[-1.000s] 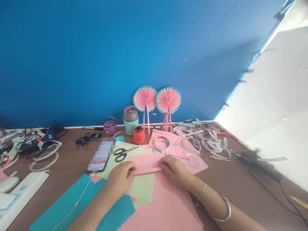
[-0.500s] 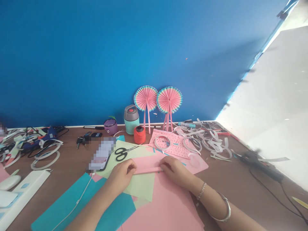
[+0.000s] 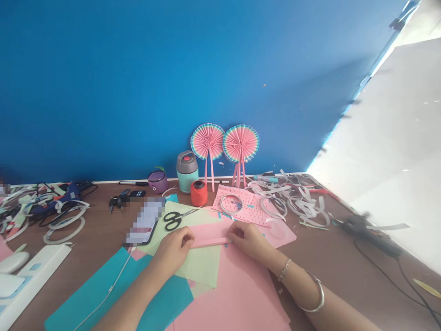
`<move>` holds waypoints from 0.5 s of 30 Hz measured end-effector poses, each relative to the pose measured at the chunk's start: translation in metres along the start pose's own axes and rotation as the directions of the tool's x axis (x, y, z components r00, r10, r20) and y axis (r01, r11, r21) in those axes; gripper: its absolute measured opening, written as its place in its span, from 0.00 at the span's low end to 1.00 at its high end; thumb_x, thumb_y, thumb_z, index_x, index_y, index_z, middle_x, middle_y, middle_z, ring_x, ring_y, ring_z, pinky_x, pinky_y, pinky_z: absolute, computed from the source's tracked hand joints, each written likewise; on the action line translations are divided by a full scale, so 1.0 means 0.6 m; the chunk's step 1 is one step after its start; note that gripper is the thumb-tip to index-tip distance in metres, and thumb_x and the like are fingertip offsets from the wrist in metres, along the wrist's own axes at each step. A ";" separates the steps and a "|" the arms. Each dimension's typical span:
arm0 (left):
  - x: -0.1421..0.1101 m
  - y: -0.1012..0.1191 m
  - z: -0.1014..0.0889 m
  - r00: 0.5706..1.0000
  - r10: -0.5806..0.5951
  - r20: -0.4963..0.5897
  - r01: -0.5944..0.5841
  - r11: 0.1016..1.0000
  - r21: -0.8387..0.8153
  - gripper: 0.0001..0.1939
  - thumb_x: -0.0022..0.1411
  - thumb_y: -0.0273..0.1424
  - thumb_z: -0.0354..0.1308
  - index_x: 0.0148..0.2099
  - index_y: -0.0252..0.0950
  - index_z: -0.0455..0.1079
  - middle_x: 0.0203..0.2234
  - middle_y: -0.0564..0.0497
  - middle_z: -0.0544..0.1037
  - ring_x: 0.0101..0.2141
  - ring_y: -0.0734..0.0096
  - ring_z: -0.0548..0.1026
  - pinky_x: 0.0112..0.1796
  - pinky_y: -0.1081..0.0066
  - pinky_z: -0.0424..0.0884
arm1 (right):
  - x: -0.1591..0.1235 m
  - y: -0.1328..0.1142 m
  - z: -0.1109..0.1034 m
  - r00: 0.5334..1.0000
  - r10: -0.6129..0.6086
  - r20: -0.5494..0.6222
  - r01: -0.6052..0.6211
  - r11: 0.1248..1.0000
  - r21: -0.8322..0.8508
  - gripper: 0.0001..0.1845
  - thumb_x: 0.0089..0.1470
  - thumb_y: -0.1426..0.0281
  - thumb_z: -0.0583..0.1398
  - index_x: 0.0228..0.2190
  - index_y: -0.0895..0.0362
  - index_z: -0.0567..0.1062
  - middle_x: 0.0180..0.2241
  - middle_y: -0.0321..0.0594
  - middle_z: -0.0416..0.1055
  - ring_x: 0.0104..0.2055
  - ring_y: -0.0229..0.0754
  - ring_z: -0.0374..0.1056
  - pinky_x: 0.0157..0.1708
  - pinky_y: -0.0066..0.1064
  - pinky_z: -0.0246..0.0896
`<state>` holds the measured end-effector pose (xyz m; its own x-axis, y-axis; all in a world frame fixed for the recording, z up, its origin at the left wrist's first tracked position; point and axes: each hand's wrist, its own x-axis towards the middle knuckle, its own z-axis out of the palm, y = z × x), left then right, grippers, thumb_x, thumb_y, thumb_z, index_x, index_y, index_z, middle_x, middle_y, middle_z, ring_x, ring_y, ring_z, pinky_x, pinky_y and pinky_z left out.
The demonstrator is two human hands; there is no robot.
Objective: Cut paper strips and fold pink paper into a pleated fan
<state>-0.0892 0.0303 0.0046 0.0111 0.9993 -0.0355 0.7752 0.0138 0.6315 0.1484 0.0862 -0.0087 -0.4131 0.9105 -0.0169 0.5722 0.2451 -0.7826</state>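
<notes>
A strip of pink paper point(image 3: 210, 233) with a folded front edge lies between my two hands, over green and pink sheets. My left hand point(image 3: 176, 246) pinches its left end, fingers curled and closed. At the other end my right hand point(image 3: 248, 240) is closed on the paper too, thumb and fingertips together. Under the strip spread a pale green sheet point(image 3: 203, 266) and a large pink sheet point(image 3: 237, 294). Black-handled scissors point(image 3: 174, 220) rest just beyond my left hand. A roll of white tape point(image 3: 231, 204) sits on patterned pink paper past the strip.
Two round pink paper fans point(image 3: 241, 143) stand against the blue wall. Near them are a teal flask point(image 3: 188, 172), a red thread spool point(image 3: 199, 193) and a purple cup point(image 3: 157, 181). A phone point(image 3: 146, 220) lies left, white paper strips point(image 3: 306, 202) right, a power strip point(image 3: 34, 280) at front left.
The view shifts slightly. My hands stay on the ends of the pink paper, and its folded front edge looks a little raised and thicker.
</notes>
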 end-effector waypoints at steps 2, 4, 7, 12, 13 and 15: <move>0.000 0.001 0.000 1.000 -0.004 0.002 0.004 1.000 0.004 0.07 0.56 0.27 0.48 0.31 0.39 0.68 0.29 0.53 0.77 0.33 0.68 0.74 0.35 0.71 0.65 | 0.000 -0.002 0.000 1.000 0.010 0.001 -0.010 1.000 0.003 0.07 0.50 0.73 0.55 0.24 0.57 0.72 0.26 0.36 0.74 0.28 0.37 0.65 0.26 0.26 0.54; 0.000 0.002 0.000 1.000 -0.013 0.006 0.013 1.000 0.010 0.07 0.55 0.26 0.49 0.31 0.39 0.68 0.29 0.53 0.77 0.33 0.68 0.74 0.35 0.71 0.65 | 0.000 -0.003 0.000 1.000 0.011 0.001 -0.011 1.000 0.002 0.07 0.49 0.73 0.55 0.24 0.57 0.72 0.26 0.36 0.74 0.27 0.37 0.65 0.26 0.26 0.54; 0.000 0.003 0.000 1.000 -0.026 0.009 0.026 1.000 0.017 0.07 0.55 0.25 0.49 0.31 0.38 0.68 0.29 0.53 0.76 0.33 0.68 0.74 0.35 0.71 0.65 | -0.001 -0.003 0.000 1.000 0.015 0.002 -0.015 1.000 -0.009 0.07 0.49 0.74 0.55 0.24 0.57 0.72 0.26 0.36 0.74 0.27 0.37 0.65 0.25 0.26 0.53; 0.000 0.005 -0.001 1.000 -0.017 0.023 0.016 0.999 0.037 0.07 0.56 0.24 0.49 0.31 0.38 0.68 0.29 0.53 0.76 0.34 0.69 0.73 0.35 0.71 0.64 | -0.001 -0.002 0.002 1.000 0.006 -0.001 -0.006 1.000 -0.020 0.06 0.49 0.74 0.55 0.25 0.57 0.72 0.25 0.36 0.73 0.26 0.37 0.65 0.24 0.25 0.53; 0.000 0.005 -0.001 1.000 -0.013 0.027 0.012 0.999 0.045 0.07 0.56 0.24 0.49 0.31 0.38 0.68 0.29 0.53 0.76 0.34 0.69 0.73 0.34 0.71 0.64 | -0.001 -0.002 0.003 1.000 -0.003 -0.005 0.003 1.000 -0.027 0.06 0.49 0.74 0.55 0.25 0.57 0.72 0.25 0.36 0.73 0.26 0.37 0.65 0.25 0.25 0.53; 0.000 0.005 0.000 1.000 0.001 0.029 -0.003 0.998 0.063 0.08 0.57 0.24 0.49 0.31 0.38 0.68 0.29 0.53 0.75 0.34 0.68 0.73 0.34 0.71 0.64 | 0.000 0.000 0.005 1.000 -0.025 -0.010 0.024 0.999 -0.049 0.06 0.49 0.75 0.55 0.25 0.57 0.72 0.25 0.36 0.73 0.27 0.37 0.65 0.25 0.26 0.54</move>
<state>-0.0872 0.0302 0.0065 0.0302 0.9979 -0.0578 0.8137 0.0090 0.5812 0.1463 0.0849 -0.0103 -0.4200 0.9075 0.0088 0.5957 0.2830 -0.7517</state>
